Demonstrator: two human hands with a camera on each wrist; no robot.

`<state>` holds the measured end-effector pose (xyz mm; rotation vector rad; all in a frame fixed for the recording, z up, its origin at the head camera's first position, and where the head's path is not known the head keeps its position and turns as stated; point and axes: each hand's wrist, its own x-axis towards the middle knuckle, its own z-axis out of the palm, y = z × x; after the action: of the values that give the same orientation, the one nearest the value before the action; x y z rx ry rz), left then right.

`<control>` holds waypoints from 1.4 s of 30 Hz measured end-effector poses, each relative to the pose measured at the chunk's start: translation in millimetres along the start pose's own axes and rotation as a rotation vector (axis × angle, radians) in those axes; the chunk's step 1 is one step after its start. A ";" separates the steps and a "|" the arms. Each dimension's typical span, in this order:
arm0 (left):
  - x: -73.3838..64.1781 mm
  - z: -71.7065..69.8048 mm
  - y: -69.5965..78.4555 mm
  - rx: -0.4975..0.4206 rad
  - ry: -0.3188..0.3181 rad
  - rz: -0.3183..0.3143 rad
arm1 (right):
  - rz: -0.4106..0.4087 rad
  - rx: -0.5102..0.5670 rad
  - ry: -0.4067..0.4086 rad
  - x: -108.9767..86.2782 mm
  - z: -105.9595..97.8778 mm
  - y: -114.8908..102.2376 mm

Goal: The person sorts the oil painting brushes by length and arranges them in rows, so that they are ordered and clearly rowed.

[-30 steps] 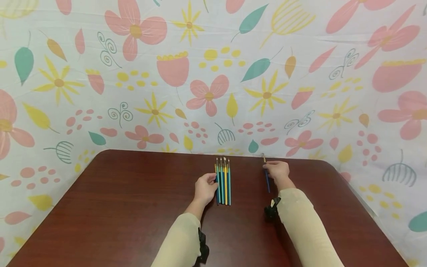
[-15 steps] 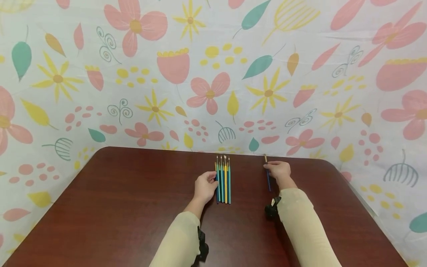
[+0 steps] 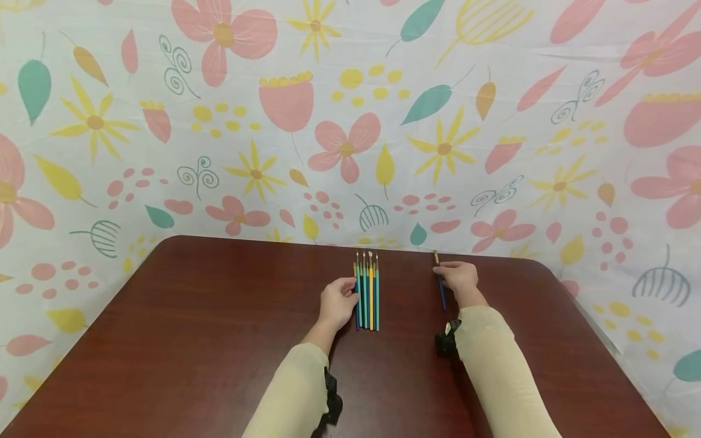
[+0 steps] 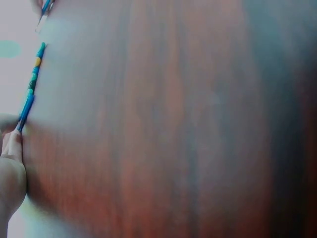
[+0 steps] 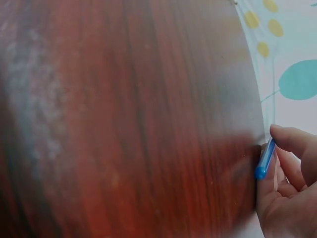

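Several paintbrushes (image 3: 372,304) with teal, blue and yellow handles lie side by side on the brown table, bristles toward the wall. My left hand (image 3: 336,303) is at the row's left side, thumb and finger pinching its leftmost blue paintbrush (image 3: 358,319). In the left wrist view that brush's blue handle (image 4: 26,110) sticks out from the fingers, and the other handle ends (image 4: 34,74) line up beyond it. To the right, apart from the row, my right hand (image 3: 459,283) pinches a single blue paintbrush (image 3: 442,297). Its rounded blue end (image 5: 260,171) shows in the right wrist view.
The dark wood table (image 3: 219,340) reaches back to a white cloth (image 3: 339,61) printed with flowers and leaves. Black wrist devices (image 3: 446,339) sit on both sleeves. Bare tabletop separates the brush row from the right hand's brush.
The head view has tilted slightly downward, so the cloth and table edge sit higher in the picture. Both hands keep nearly the same places, and each still holds its brush.
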<state>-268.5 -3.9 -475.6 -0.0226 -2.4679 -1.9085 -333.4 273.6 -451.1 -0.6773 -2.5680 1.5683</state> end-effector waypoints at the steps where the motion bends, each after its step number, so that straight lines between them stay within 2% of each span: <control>1: 0.7 -0.1 -0.3 -0.001 0.000 -0.004 | 0.001 -0.003 0.003 0.6 0.6 -0.1; 8: 1.2 0.8 -1.7 0.015 -0.003 0.005 | 0.012 -0.022 0.016 3.0 3.9 -0.5; 12: 0.2 1.4 -1.2 0.000 -0.009 -0.016 | 0.010 -0.030 0.022 1.2 4.4 -0.3; 21: 2.1 -3.1 -5.1 0.012 0.022 -0.006 | -0.024 -0.031 -0.003 -0.7 11.4 -2.0; 34: 2.6 4.7 -3.4 0.027 0.033 0.019 | -0.030 0.055 -0.037 -8.8 -14.0 10.1; 42: 1.7 2.7 -3.0 0.040 0.039 0.018 | -0.075 -0.028 -0.056 -25.2 -16.9 2.5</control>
<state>-270.3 -2.0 -479.1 -0.0068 -2.4709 -1.8341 -305.2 278.7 -440.6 -0.5400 -2.6268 1.5529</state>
